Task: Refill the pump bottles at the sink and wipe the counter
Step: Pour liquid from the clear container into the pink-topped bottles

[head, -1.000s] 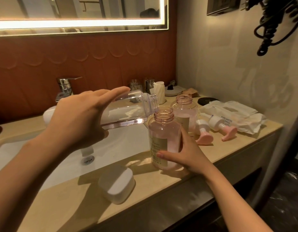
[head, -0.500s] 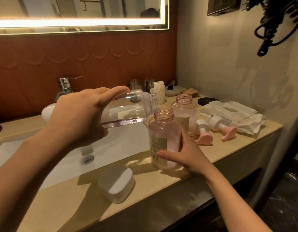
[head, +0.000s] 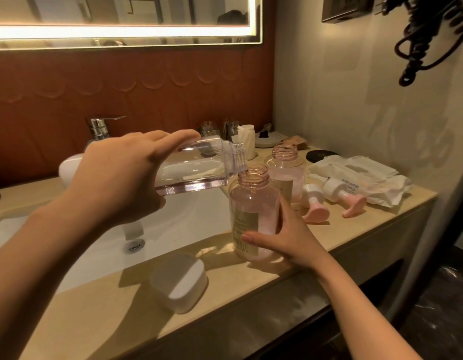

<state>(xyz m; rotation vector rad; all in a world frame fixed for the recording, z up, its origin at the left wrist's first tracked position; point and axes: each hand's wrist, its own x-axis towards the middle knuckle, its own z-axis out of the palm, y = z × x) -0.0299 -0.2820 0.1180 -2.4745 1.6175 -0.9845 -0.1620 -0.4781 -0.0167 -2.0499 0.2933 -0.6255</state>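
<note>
At the centre of the frame the left hand (head: 121,175) grips the clear refill bottle (head: 199,170) from above, fingers wrapped over its body. The bottle is tipped almost level, its mouth just over the rim of the near pink bottle (head: 253,211), and a thin stream seems to run into the neck. The right hand (head: 290,235) holds that pink bottle low down, thumb in front and fingers curled behind, upright on the surface (head: 355,229) beside the sink (head: 186,224).

In my judgement a good pour means the mouth close over the neck, the base lifted slowly, and a stop below the threads, so the pump heads (head: 316,206) lying at right can go back without overflow. The second pink bottle (head: 286,175) stands open just behind.
</note>
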